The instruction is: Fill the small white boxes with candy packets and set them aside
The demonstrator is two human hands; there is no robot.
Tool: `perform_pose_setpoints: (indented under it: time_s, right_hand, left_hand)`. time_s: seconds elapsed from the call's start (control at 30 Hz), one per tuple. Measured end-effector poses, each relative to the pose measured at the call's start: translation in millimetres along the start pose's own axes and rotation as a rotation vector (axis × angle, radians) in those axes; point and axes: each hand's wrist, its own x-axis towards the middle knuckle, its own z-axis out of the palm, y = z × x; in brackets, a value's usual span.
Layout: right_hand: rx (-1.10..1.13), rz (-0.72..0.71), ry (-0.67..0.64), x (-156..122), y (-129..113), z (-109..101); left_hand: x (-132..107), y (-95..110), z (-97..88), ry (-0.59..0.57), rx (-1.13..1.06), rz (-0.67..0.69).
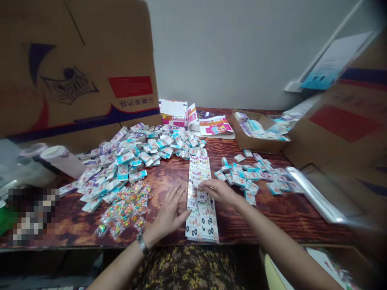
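Observation:
Two long strips of printed sticker sheets (206,225), patterned with small coloured shapes, lie side by side in front of me, their near ends close to the table edge. My right hand (219,191) reaches over the strips from the right, its fingertips pinched together at the sheet surface around mid-length. My left hand (171,213), with a watch on the wrist, rests on the table just left of the strips. Its fingers are stretched out, and the thumb touches the strip's left edge. Left of that hand lies a pile of small clear packets (128,207) with colourful pieces inside.
A large heap of small white-and-blue boxes (123,171) spreads at the left, with a smaller group (242,175) at the right. A cardboard tray (256,143) stands behind it. Large cartons (90,48) flank the table. A shiny plastic roll (314,195) lies at the right.

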Motion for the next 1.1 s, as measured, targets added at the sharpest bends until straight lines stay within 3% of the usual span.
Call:
perform_pose_setpoints:
  time_s: [0.1, 0.2, 0.27, 0.37, 0.47, 0.57, 0.73, 0.9, 1.0, 1.1]
  right_hand:
    - [0.081, -0.113, 0.068, 12, -40, -23]
    - [0.07, -0.161, 0.169, 20, -65, -31]
    - [0.025, -0.203, 0.226, 20, -73, -23]
    - [-0.068, -0.326, 0.245, 11, -83, 2]
    - [-0.168, -0.409, 0.101, 0, -91, 26]
    - [-0.155, -0.338, -0.021, 0, -92, 35]
    - [0.092, -0.154, 0.0, 22, -84, 26]
    - [0.149, 0.03, 0.064, 37, -82, 29]
    - [0.19, 0.086, 0.043, 39, -77, 37]
    - [0.442, 0.146, -0.092, 40, -71, 48]
  left_hand:
    - [14, 6, -10.5, 0.045, -0.107, -0.026]
    - [18, 4, -10.9, 0.024, -0.324, -0.128]
    - [15, -1, -7.5, 0.032, -0.458, -0.235]
    - [9, -7, -3.7, 0.151, -0.684, -0.406]
    - [6, -3, -5.8, 0.238, -1.031, -0.584]
    - [6, 7, -11.6, 0.233, -1.22, -0.661]
    - [1, 16, -19.9, 0.166, -1.265, -0.611]
    - [-8, 14, -26.0, 0.117, -1.21, -0.512]
    - [-13, 11, -25.4, 0.087, -1.016, -0.391]
    - [-22, -1, -20.1, 0.141, -0.737, -0.354]
